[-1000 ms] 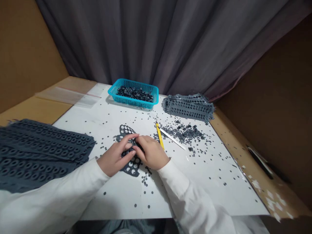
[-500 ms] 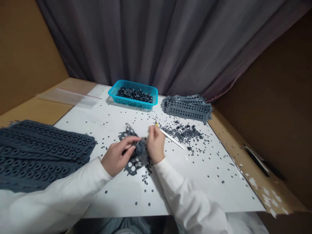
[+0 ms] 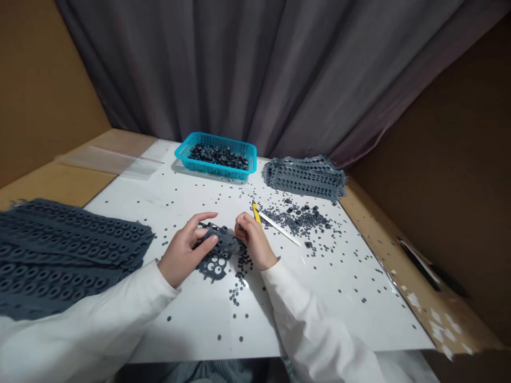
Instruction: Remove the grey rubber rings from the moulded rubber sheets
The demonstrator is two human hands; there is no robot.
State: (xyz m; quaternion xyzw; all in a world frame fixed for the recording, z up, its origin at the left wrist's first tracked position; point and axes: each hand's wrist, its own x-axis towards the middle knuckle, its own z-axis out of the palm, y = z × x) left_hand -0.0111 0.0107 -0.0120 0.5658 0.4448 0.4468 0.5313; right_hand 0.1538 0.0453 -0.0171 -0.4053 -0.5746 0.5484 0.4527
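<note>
A dark grey rubber sheet [image 3: 224, 240] with rows of round holes is bent between my hands. My left hand [image 3: 184, 249] grips its left end, thumb on top and index finger stretched along the far side. At the sheet's right end, the fingers of my right hand [image 3: 254, 240] are curled in a pinch on its edge; their tips are partly hidden. Beneath lies another holed rubber piece [image 3: 215, 267], flat on the table. Small dark discs [image 3: 235, 292] are scattered just below my right hand. Beyond that hand lies a yellow-and-white pen-like tool [image 3: 279, 227].
A blue basket [image 3: 183, 161] of small dark parts stands at the back. Stacked rubber sheets with raised rings [image 3: 75, 250] lie left, punched-out strips [image 3: 305, 178] back right. A heap of dark discs [image 3: 309, 219] covers the table [image 3: 319, 324] on the right. A clear plastic bag [image 3: 115, 162] lies back left.
The rubber sheet has been lowered and turned flatter between my hands. My right hand has shifted slightly, uncovering more of the yellow end of the tool. The view has moved slightly.
</note>
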